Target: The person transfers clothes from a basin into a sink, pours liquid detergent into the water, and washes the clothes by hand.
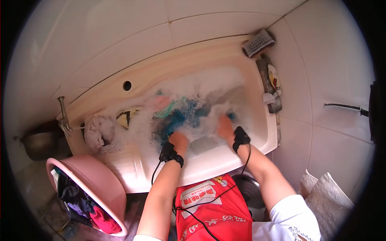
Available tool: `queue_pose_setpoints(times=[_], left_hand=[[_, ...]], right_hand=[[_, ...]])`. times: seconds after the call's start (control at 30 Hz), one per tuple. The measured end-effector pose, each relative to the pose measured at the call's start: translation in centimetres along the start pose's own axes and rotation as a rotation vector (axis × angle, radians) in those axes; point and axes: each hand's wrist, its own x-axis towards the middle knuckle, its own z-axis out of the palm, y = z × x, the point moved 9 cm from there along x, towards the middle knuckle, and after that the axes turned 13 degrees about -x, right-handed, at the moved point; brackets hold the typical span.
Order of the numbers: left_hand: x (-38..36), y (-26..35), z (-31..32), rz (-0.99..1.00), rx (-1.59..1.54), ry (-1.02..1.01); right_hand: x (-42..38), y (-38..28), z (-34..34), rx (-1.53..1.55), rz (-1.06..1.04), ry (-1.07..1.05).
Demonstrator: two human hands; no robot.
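Soapy water and white foam fill much of the cream tub (pixel 138 160). A blue cloth (pixel 176 119) lies partly under the suds. My left hand (pixel 179 141) is closed at its near edge, with the fingertips sunk in the foam. My right hand (pixel 226 127) is closed in the foam farther right, where a bit of blue fabric shows just beyond the fingers. Left of the hands, a yellow-and-black cloth (pixel 125 117), a pale garment (pixel 96 130) and a pink-and-green cloth (pixel 165 106) poke out of the suds.
A tilted pink basin (pixel 90 168) with dark and red clothes leans at the tub's left front. A scrubbing brush (pixel 259 43) rests on the far right corner. A metal faucet (pixel 63 112) stands at left, near a metal pot (pixel 40 144). Cables run from both wrists across my red apron (pixel 213 213).
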Motion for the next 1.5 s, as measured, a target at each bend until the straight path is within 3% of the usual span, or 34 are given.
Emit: queue_pose_setpoints(times=[0.07,0.1,0.13,0.2,0.23,0.27,0.3,0.33,0.37,0.43,0.47,0.5,0.53,0.57,0.6,0.67,0.7,0.73,0.77,0.8,0.93,0.97,1.0,1.07,1.13,1.2,1.23,1.3,1.33,1.37,1.4,1.43,1.47,1.5], left_hand=[[-1.4,0.4,-1.6,0.081,-0.022,0.030],[-1.9,0.7,-2.3,0.155,-0.048,0.057],[-1.9,0.3,-1.5,0.152,-0.045,0.057],[0.2,-4.4,4.1,-0.197,-0.460,0.018],[3.4,-5.1,10.1,-0.075,-0.366,-0.097],[0.8,-2.4,6.9,-0.155,-0.834,-0.224],[-2.2,0.5,3.2,-0.345,-1.477,-0.303],[-5.6,3.6,-1.0,-0.572,-1.890,-0.341],[-5.7,4.2,-1.7,-0.567,-1.894,-0.344],[-6.6,10.0,-3.8,-0.339,-2.446,-0.970],[-7.1,10.0,-3.3,-0.340,-2.447,-0.966],[-6.5,8.5,-3.7,-0.050,-2.236,-0.596],[-6.3,7.2,-5.0,0.205,-1.969,-0.257],[-6.0,6.9,-3.5,0.194,-1.980,-0.363],[-6.4,7.6,-3.9,0.195,-1.978,-0.364],[-7.8,10.4,-7.1,0.385,-2.678,-0.533],[-8.7,10.9,-9.1,0.489,-3.027,-0.623],[-9.1,11.2,-10.4,0.489,-3.025,-0.622],[-8.2,9.9,-9.0,-0.033,-2.610,-0.257],[-8.7,6.7,-7.9,-0.442,-2.093,0.046],[-7.3,5.6,-4.7,-0.318,-2.001,0.206],[-6.4,4.3,-2.7,-0.375,-1.755,0.278],[-4.8,3.6,-0.4,-0.374,-1.755,0.279],[-2.4,2.5,2.2,-0.310,-1.508,0.298],[-1.9,1.4,1.6,-0.330,-1.378,0.284],[-1.9,0.7,-0.2,-0.282,-1.137,0.321],[-1.5,0.4,-0.5,-0.186,-1.109,0.352],[-0.1,-1.4,2.6,-0.144,-1.245,0.403],[0.3,-1.8,3.0,-0.095,-1.387,0.455],[-0.8,-0.5,0.4,-0.090,-1.387,0.459],[-3.1,1.7,-0.8,-0.383,-1.570,0.197],[-5.7,3.7,0.0,-0.687,-1.715,-0.092],[-5.9,4.0,0.2,-0.690,-1.715,-0.102],[-5.8,6.0,1.0,-0.683,-1.943,-0.313]], right_hand=[[-1.2,-5.7,0.0,0.016,-0.680,-0.434],[-0.5,-3.0,-0.7,0.284,-0.475,-0.443],[-0.1,-2.7,-0.5,0.288,-0.477,-0.441],[1.8,0.7,2.3,0.152,-0.171,-0.619],[1.9,2.2,3.3,0.081,-0.012,-0.703],[1.4,0.7,3.4,0.081,-0.009,-0.704],[2.0,-0.6,0.7,0.413,0.189,-0.333],[1.3,-0.1,-2.2,0.723,0.373,0.061],[0.5,-1.2,-1.6,0.983,0.386,-0.085],[-0.5,-4.0,-4.8,1.404,0.387,-0.273],[-1.0,-5.6,-8.1,1.566,0.383,-0.318],[-1.5,-6.4,-10.9,1.568,0.382,-0.319],[-1.5,-7.5,-14.5,1.496,0.235,-0.258],[-1.5,-8.7,-17.0,1.418,0.093,-0.196],[-1.4,-9.2,-18.9,1.320,0.023,-0.004],[-1.1,-9.1,-20.0,1.025,0.099,0.161],[-0.6,-8.9,-18.8,1.027,0.098,0.162],[0.0,-6.8,-15.7,0.971,0.302,0.202],[0.2,-4.7,-12.9,0.906,0.503,0.241],[0.4,-4.1,-10.9,0.908,0.505,0.241],[2.2,-1.1,-7.9,0.555,0.166,0.204],[2.6,-0.8,-7.5,0.381,0.035,0.181],[3.1,0.4,-6.6,0.381,0.035,0.182],[2.6,5.6,-2.0,0.354,0.485,0.052],[1.9,5.8,-1.2,0.332,0.438,0.119],[0.0,-1.8,-4.4,0.085,-0.494,0.252],[0.1,-1.0,-4.7,0.089,-0.495,0.250],[1.6,2.1,0.4,0.413,-0.255,-0.418],[1.3,1.1,1.1,0.414,-0.257,-0.415],[1.4,2.5,2.6,0.909,0.167,-0.263],[-0.2,3.6,5.7,1.377,0.616,-0.081],[-0.7,1.5,7.9,1.375,0.624,-0.083],[-0.7,-0.4,9.0,1.226,0.541,-0.011],[-0.1,-2.0,8.7,1.076,0.451,0.064]])
